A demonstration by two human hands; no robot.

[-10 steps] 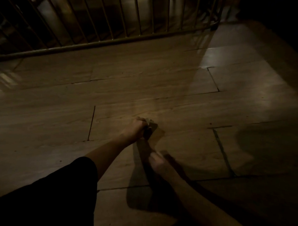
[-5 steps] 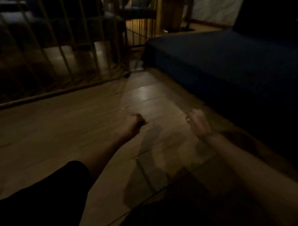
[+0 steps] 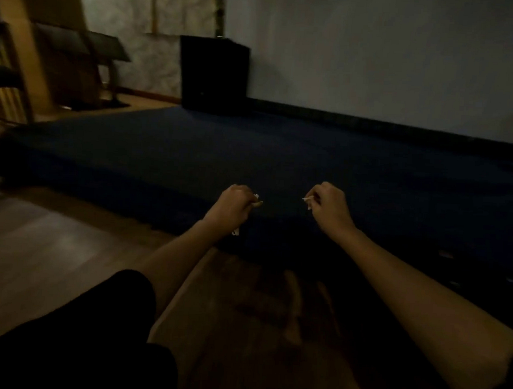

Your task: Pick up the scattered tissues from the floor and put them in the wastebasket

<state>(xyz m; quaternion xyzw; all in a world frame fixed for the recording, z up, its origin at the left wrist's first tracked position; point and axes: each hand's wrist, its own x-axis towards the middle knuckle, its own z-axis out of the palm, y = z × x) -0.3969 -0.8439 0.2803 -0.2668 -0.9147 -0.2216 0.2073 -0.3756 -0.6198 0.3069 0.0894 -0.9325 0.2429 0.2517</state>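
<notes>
We find both hands raised over the edge of the dark blue mat [image 3: 280, 154], the left hand [image 3: 234, 206] fisted around white tissue [image 3: 255, 198] and the right hand [image 3: 328, 206] pinching a tissue scrap [image 3: 308, 200], with a black box [image 3: 213, 74] standing against the far wall.

A single head-worn view looks forward and slightly down from low over the wooden floor [image 3: 55, 253], across a dark blue mat [image 3: 251, 153] toward a pale wall [image 3: 387, 59]. Both forearms reach in from the bottom edge, close to the lens; the far corner is dim.
</notes>
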